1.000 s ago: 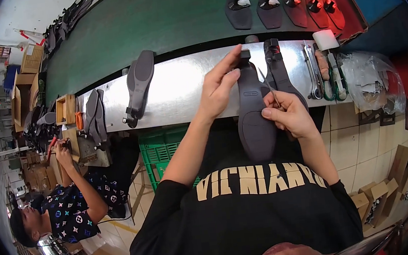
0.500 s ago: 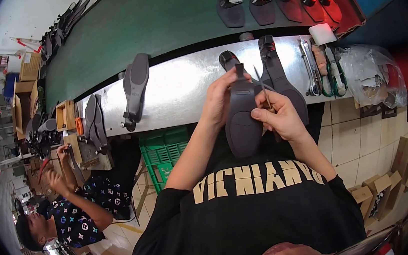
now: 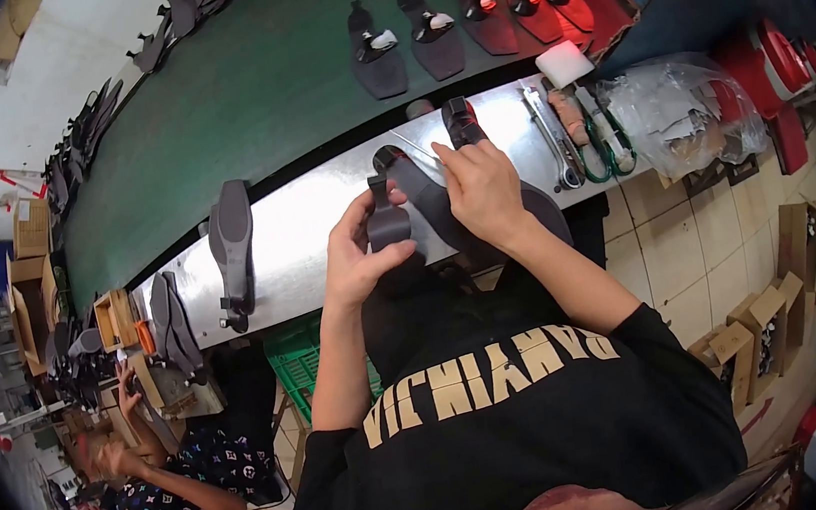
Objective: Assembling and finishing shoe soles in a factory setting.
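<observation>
My left hand [image 3: 360,260] grips a dark shoe sole [image 3: 389,225], tipped so that its narrow end with a small black block points up; its lower part is in shadow. Closed with the knuckles up, my right hand [image 3: 487,194] holds a thin pointed metal tool [image 3: 412,144], its tip aimed up and left and its handle hidden by the fingers. Under and beside that hand lie more dark soles, one [image 3: 424,191] between my two hands. A black heel [image 3: 460,120] shows just beyond the right knuckles.
A green belt [image 3: 239,93] runs behind the metal bench [image 3: 310,231], with several soles [image 3: 377,67] on it, some under red light. Left on the bench are more soles [image 3: 232,240]. Pliers [image 3: 605,132], a wrench [image 3: 550,133] and a plastic bag [image 3: 679,113] lie right. A co-worker [image 3: 181,472] sits left.
The view has swung, shifting the bench leftward. The sole in my left hand has tipped from broad face showing to steeply foreshortened. My right hand has moved off it, over the bench soles, knuckles up.
</observation>
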`<state>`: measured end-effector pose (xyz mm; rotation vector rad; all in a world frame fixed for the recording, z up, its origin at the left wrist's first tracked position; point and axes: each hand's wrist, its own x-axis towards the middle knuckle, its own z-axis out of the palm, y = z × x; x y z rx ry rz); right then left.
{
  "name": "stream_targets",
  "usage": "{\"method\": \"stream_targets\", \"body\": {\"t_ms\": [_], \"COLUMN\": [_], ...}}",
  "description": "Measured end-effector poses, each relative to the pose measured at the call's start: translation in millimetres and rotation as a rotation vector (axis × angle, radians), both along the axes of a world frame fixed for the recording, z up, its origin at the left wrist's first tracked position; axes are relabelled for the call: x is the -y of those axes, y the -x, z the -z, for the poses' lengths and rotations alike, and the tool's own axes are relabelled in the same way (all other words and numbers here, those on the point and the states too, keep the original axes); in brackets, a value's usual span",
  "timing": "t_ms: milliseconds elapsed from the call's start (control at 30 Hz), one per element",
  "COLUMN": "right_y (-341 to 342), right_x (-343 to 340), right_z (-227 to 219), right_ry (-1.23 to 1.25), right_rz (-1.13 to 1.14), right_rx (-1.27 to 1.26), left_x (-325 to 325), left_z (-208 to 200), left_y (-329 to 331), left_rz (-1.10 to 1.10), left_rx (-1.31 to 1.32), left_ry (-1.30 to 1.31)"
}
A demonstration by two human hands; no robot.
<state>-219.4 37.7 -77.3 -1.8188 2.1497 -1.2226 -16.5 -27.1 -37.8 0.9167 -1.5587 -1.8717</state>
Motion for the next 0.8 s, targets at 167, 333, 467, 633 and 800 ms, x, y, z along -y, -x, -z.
{"method": "stream_targets", "body": {"t_ms": [167, 333, 467, 633, 800], "right_y": [36, 106, 108, 117, 129], "right_x": [-10, -22, -18, -9, -27], "right_z": [-29, -15, -15, -9, -30], "right_ry": [0.081, -0.171, -0.337, -0.439, -0.158], "right_rz": [0.079, 0.348, 0.382, 0.384, 0.165], "right_rx": [-0.072, -0.402, -0.492, -0.469, -0.030], "left_x": [-10, -36, -52, -67, -75], "left_z": [-4, 7, 5, 13, 20], "left_y": [-20, -30, -26, -24, -31], "left_rz": [0.105, 0.167, 0.170, 0.118, 0.067], "left_rx": [0.113, 0.236, 0.285, 0.161, 0.136], "left_ry": [0.091, 0.153, 0.270, 0.016, -0.169]}}
